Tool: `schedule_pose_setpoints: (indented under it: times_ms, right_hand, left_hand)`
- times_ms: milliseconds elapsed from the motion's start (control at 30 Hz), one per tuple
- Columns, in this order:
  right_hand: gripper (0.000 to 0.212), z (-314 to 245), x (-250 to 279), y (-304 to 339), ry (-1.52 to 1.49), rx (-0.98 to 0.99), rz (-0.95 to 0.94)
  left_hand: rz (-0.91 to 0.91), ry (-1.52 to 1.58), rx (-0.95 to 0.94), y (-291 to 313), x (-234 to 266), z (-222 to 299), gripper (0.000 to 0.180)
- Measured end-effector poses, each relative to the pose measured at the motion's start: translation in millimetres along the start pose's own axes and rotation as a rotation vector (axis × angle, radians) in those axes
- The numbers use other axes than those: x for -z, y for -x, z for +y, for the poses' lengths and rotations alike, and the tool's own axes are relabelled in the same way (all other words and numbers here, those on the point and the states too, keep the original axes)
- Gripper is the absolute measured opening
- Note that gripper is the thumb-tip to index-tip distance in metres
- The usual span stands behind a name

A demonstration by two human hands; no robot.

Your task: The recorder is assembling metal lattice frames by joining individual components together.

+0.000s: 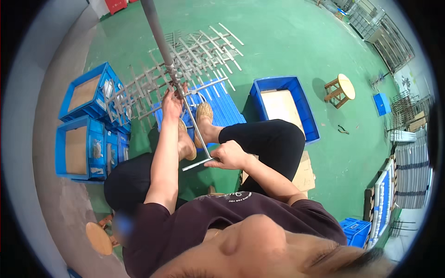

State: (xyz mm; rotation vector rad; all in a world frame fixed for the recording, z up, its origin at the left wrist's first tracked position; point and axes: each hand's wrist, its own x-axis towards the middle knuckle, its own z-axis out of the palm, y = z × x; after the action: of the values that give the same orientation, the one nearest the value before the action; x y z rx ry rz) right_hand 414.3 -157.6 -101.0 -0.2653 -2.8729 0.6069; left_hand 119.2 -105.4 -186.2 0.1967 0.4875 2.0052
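Silver metal lattice of thin crossed rods [189,65] is the big piece: out past the feet, spreading both sides of a central joint. Grey round pole [157,34] comes down from the top of view and meets it there. Slim silver metal T-shaped bar [195,127] runs from that joint back toward the lap, crosspiece nearest the body.

Bare right hand [227,155] is wrapped on the crosspiece's right end; the left end sticks out free. Bare left hand [172,105] is at the joint, fingers curled by the metal; can't tell if it's gripping or just steadying.

My read: line the shaft up with the joint, no side load. Left braces, fingertips out of any pinch. Right grip is off-centre, could tip the bar; closer to the shaft should be truer. Small twist at the joint = big swing at the rod tips.

Room: green floor [287,41], widest ahead and right. Left is tight: lattice's left end overlaps the stacked blue plastic bins [96,134] in view, contact unclear. Right limit: blue rectangular plastic bin [307,109], just beside the right knee. Ribbed blue plastic slab [227,106] sits under the lattice's near edge. Round-topped wooden stool [345,86] and small dark pliers [343,130] are farther right.
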Motion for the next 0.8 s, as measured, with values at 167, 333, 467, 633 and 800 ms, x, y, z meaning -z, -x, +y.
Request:
schedule_pose_setpoints:
  times_ms: [167,333,467,633,800]
  right_hand:
    - [0.038,1,-2,2,0.005,-0.006,-0.012]
    - [0.029,6,-6,2,0.037,0.007,0.006]
    - [0.025,6,-3,4,0.031,-0.001,0.001]
    - [0.023,6,-4,4,0.089,0.031,0.027]
    - [0.024,8,-9,4,0.05,0.016,-0.014]
  left_hand:
    - [-0.002,0.024,0.011,2,-2,-2,0.035]
    - [-0.033,0.0,-0.018,-1,1,-2,0.033]
    - [-0.07,-0.008,-0.011,-3,6,-4,0.032]
    - [-0.076,0.044,-0.018,0,7,-5,0.029]
    - [-0.059,0.1,-0.02,-1,-1,-6,0.027]
